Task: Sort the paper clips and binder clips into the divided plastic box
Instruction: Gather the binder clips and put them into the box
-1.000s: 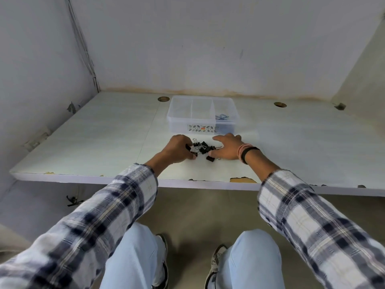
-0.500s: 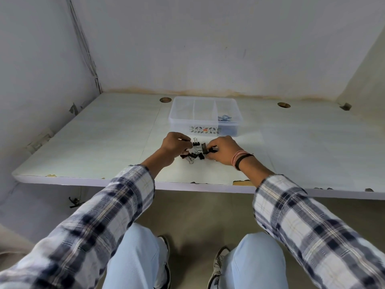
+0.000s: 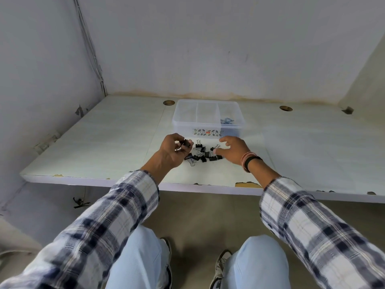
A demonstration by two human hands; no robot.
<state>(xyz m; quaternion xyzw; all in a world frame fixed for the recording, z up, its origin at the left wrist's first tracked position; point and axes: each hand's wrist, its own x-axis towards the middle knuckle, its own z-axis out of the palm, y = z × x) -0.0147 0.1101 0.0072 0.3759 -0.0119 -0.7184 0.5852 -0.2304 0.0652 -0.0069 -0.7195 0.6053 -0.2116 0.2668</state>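
A clear divided plastic box with three compartments stands on the white desk; its right compartment holds a few blue clips, the other two look bare. In front of it lies a heap of black binder clips. My left hand is lifted just left of the heap, fingers closed around a black binder clip. My right hand hovers at the heap's right edge with fingers spread, holding nothing that I can see.
The white desk has two round cable holes near the back wall and a chipped front edge. Walls close in at the left, back and right. My knees and shoes are below the desk.
My left hand has lifted off the heap with a binder clip. My right hand has opened and drawn a little to the right of the heap.
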